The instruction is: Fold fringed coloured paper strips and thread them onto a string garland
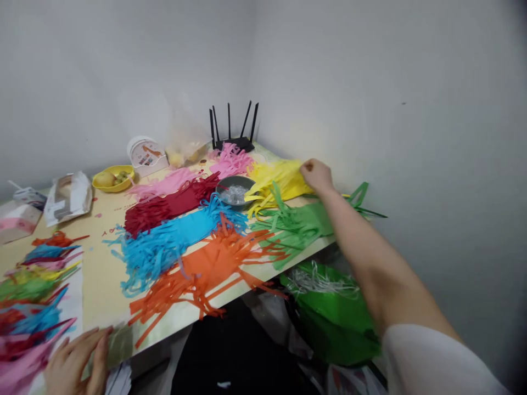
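My right hand [316,174] reaches across the table to a stack of yellow fringed paper [278,178]. Its fingers are closed at the far right end of the yellow strips. Below that forearm lies green fringed paper [304,225]. Orange [209,263], blue [185,233] and dark red fringed paper [181,200] lie spread in the middle. My left hand [80,359] rests at the table's near edge with fingers stretched out, holding nothing. Beside it is a row of coloured tassels [37,307] on a white sheet, the pink one closest.
A grey bowl [234,193] holds clear plastic bits. Pink fringed paper [230,160], a black router [235,144], a yellow fruit dish [114,180] and a white packet [69,198] stand toward the back. A green bag [333,318] hangs below the table's edge. Walls close off the back and right.
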